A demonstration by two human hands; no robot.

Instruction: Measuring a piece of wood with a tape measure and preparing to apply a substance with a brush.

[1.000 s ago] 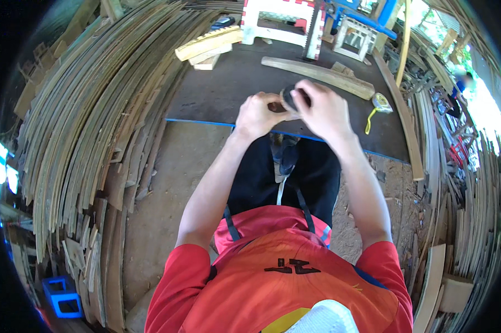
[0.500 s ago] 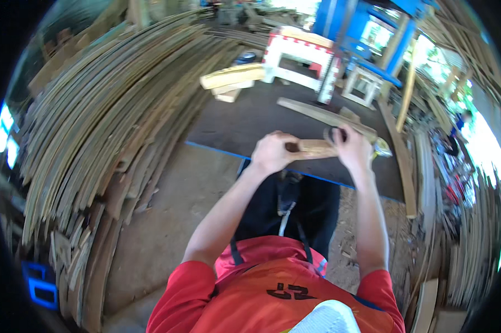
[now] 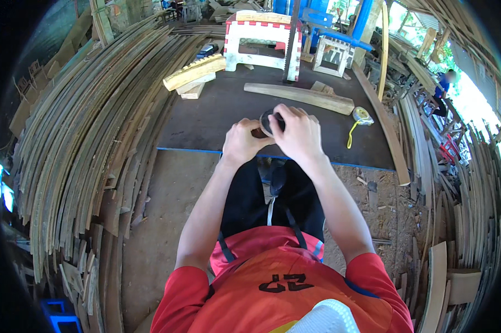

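Observation:
Close together over the near part of the dark tabletop (image 3: 206, 125), both my hands are closed. My right hand (image 3: 300, 133) grips a dark round object (image 3: 269, 122) with a paler rim, whose exact kind I cannot make out. Just left of it, my left hand (image 3: 241, 142) is wrapped around a wooden piece (image 3: 258, 133); only a small brown part shows between the hands, the rest being hidden. Beyond them lies a long tapered piece of wood (image 3: 300, 99). A tape measure (image 3: 362, 116) with its yellow strap rests to the right.
Wood blocks (image 3: 194, 73) sit at the table's far left. A white and red stool (image 3: 261, 47) stands at the back, near a small pale frame (image 3: 333, 56) and blue machinery (image 3: 367, 19). Long boards (image 3: 95, 111) are stacked left; more timber (image 3: 472, 222) stands right. A person (image 3: 443, 89) is far right.
My hands have drawn together, and the wooden piece that showed between them is now mostly covered. The dark round object has come up beside my left hand. The view has shifted.

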